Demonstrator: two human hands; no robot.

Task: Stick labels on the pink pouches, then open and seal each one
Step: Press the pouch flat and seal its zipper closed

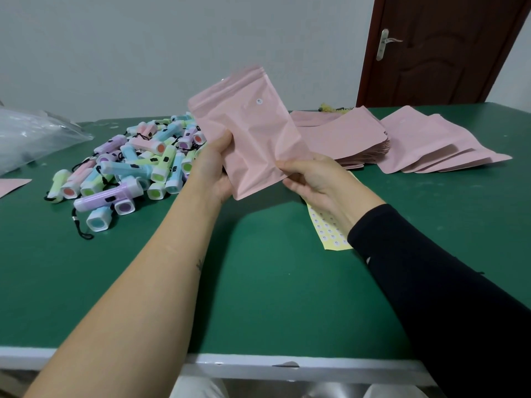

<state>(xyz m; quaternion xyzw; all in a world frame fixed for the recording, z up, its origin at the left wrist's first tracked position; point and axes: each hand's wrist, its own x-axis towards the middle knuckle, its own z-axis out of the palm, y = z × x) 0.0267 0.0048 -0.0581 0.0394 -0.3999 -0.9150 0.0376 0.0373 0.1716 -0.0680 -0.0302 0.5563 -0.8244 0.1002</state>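
The pink pouch (250, 133) is a flat, matte, rectangular film bag, creased across its lower half, held in the air above the green table (258, 282) in front of the person. One small round white label (259, 101) is stuck on its facing side near the upper end. The left hand (218, 168) grips the lower left edge with the thumb on the front; its fingers are hidden behind the film. The right hand (310, 182) pinches the lower right edge between thumb and curled fingers. The long axis of the pouch runs from the hands upward and away, leaning slightly left, with the zip end uppermost; that end is blurred, so whether the mouth is open or sealed cannot be determined. A yellow sticker sheet (324, 225) with rows of round labels lies flat on the table, largely covered by the right hand and the black sleeve (431, 282). Behind it are a stack of pink pouches (344, 133) and, to the right, a fanned row of pouches (431, 145). To the left is a pile of pastel plastic torches (129, 159) with black wrist cords, and a clear crinkled plastic bag (34, 133) cut off by the frame edge. A brown panelled door (442, 47) stands at upper right.
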